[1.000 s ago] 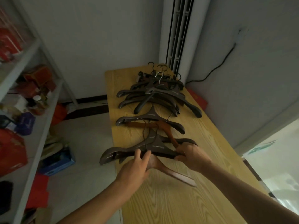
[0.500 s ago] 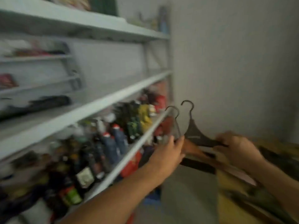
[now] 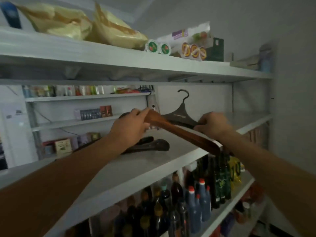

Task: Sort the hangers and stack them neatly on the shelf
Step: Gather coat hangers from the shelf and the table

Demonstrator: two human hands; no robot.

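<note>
A second ago both hands were down at the bench, gathering hangers from the pile; now they are up at the white shelf (image 3: 153, 161), so the carry is done and only the setting-down remains, I'd say. On the left, dark hangers (image 3: 150, 146) already lie on that shelf. Above them the left hand (image 3: 130, 127) has its grip curled round the upper end of a brown wooden hanger (image 3: 181, 132), which slants down to the right and overhangs the shelf's near edge. Behind it a grey hanger (image 3: 179, 115) stands hook-up, pinched at its right arm by the right hand (image 3: 213, 125). To the right the shelf is bare back to the wall, with open height under the shelf above. Bottles (image 3: 196, 202) crowd the shelf below.
</note>
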